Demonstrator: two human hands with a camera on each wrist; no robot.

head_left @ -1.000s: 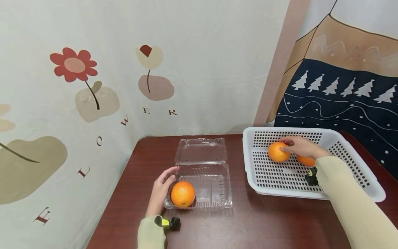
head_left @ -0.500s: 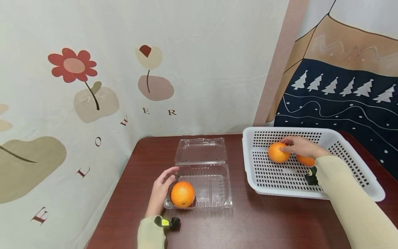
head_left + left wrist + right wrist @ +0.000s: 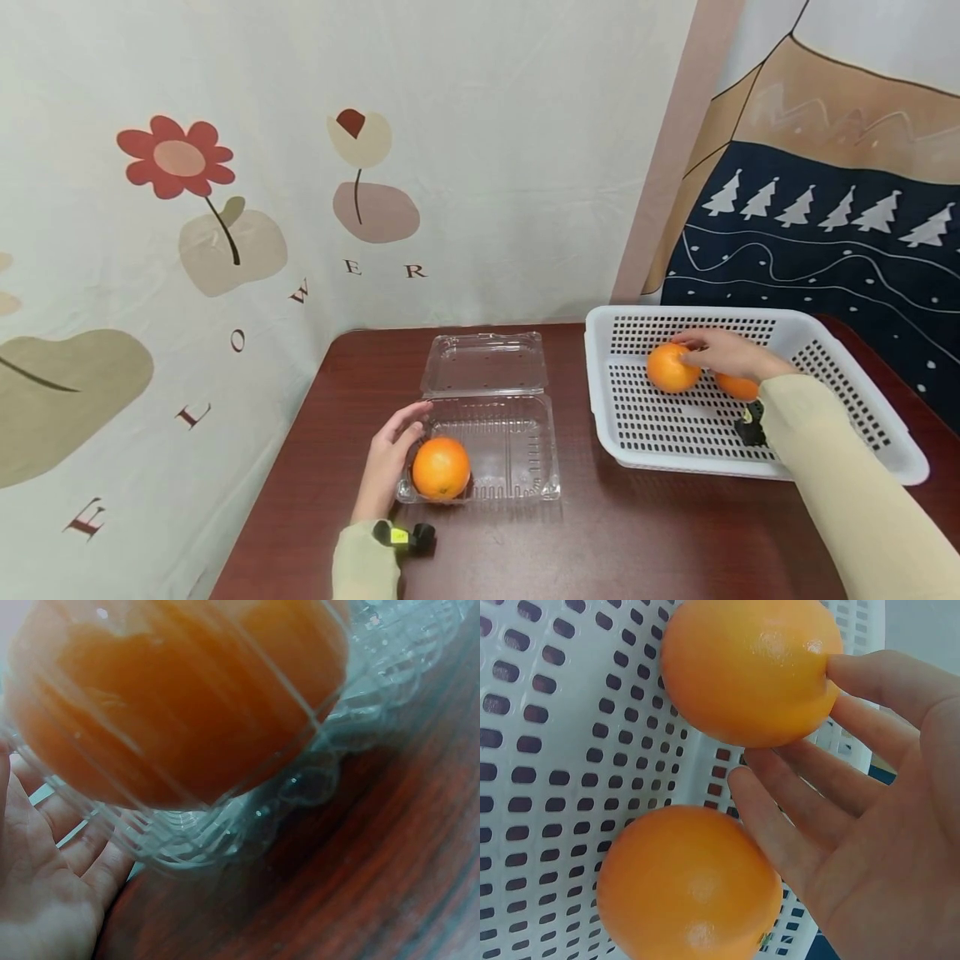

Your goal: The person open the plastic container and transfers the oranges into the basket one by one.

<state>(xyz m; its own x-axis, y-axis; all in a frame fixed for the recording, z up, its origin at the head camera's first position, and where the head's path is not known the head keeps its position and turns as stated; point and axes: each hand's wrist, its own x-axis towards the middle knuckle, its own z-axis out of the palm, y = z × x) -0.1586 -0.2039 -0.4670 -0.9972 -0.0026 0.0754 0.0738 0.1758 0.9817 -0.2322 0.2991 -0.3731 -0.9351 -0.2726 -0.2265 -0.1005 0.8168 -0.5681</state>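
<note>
In the white plastic basket [image 3: 697, 467], my right hand [image 3: 727, 353] holds an orange [image 3: 672, 367], thumb on its near side and fingers behind it. A second orange [image 3: 690, 885] lies beside it in the basket, partly under my wrist in the head view. My left hand [image 3: 389, 448] rests against the left side of a clear plastic clamshell box [image 3: 517, 450], its fingers fairly straight along the wall, as the left wrist view shows. One orange [image 3: 441, 468] sits in the box's front left corner. The box's lid [image 3: 486, 364] lies folded back behind it.
Everything stands on a dark red-brown wooden table [image 3: 600, 542]. A pale curtain [image 3: 510, 167] with printed flowers and letters hangs behind and at the left. At the right hangs a dark printed cloth [image 3: 817, 250] with white trees.
</note>
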